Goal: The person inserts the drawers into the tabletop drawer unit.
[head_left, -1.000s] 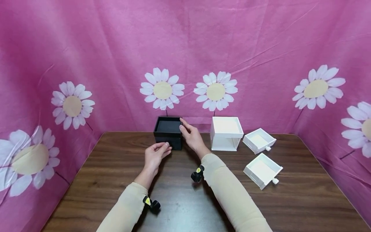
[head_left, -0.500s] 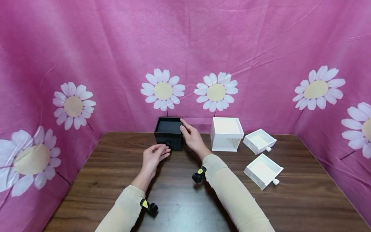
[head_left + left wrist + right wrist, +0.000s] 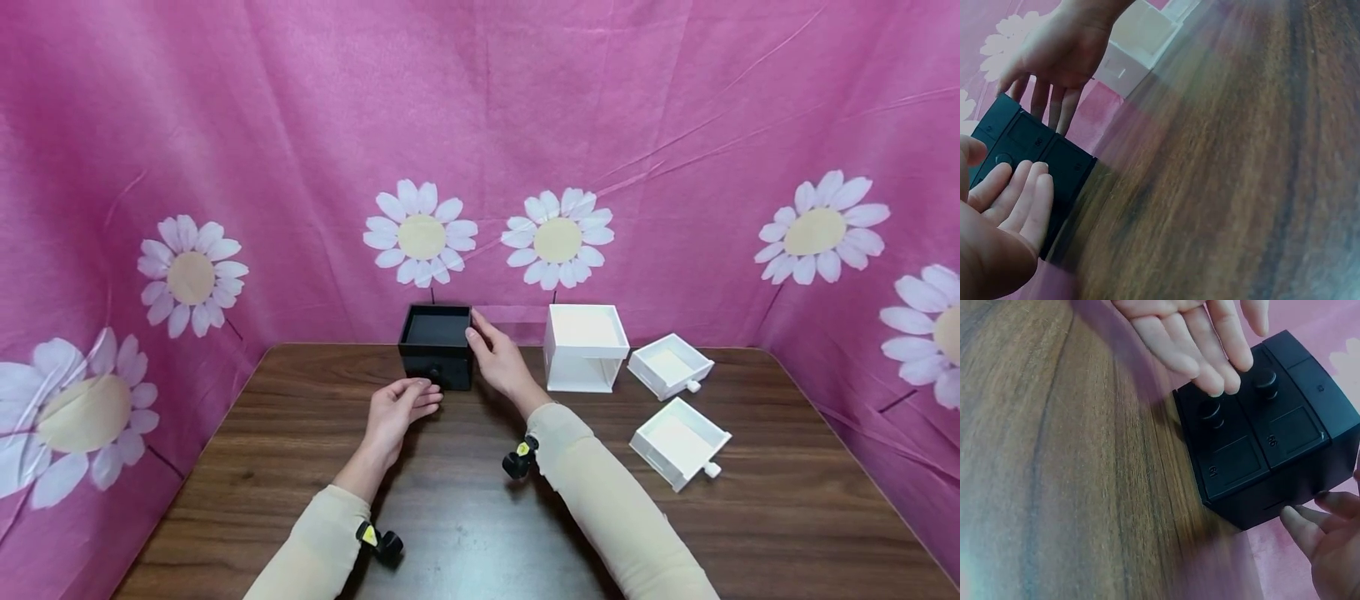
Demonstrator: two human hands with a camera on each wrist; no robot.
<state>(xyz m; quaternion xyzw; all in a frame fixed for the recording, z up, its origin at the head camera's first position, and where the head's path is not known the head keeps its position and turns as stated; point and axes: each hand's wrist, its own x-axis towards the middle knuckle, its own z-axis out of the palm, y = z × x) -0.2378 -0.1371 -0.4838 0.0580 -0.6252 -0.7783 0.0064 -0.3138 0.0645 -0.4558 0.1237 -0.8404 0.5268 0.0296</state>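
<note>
- I see the left hand [image 3: 393,408] with fingers extended, thumb apart from them, before the front of the black, box-shaped drawer unit [image 3: 436,354]; I cannot tell whether its fingertips touch.
- My right wrist view shows two round black knobs [image 3: 1266,382] on that front, one above the other, the left fingertips just beside the lower.
- The right hand [image 3: 501,358] rests against the unit's right side, its fingers loosely spread.
- The unit stands upright near the back edge of the brown wood-grain table [image 3: 480,517].
- To its right, apart, I have a white open-fronted box [image 3: 585,325].
- Beyond are two shallow white knobbed drawers [image 3: 678,437].
- Behind everything hangs pink daisy-printed cloth [image 3: 480,100].
</note>
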